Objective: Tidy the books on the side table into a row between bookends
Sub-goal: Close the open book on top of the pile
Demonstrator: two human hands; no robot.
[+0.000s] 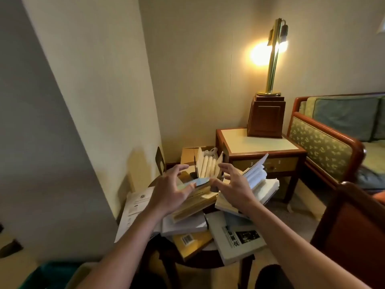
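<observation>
A heap of books covers the small round side table (210, 262). A few cream books (207, 166) stand upright at the back beside a dark bookend (195, 166). Another dark bookend (160, 160) leans by the wall. My left hand (168, 189) hovers with fingers spread over a tilted book with a pale blue cover (200, 182). My right hand (233, 185) is spread open over the pile, next to a book lying fanned open (257, 176). A yellow book (191, 244), a white book (183, 224) and a grey book (235, 236) lie flat in front.
A wooden nightstand (260, 147) with a lit brass lamp (273, 59) on a wooden box stands behind right. A cardboard box (188, 155) sits by the wall. A green-cushioned sofa (333, 142) is at the right, a wooden chair back (354, 226) near right. Papers (135, 207) hang off the table's left.
</observation>
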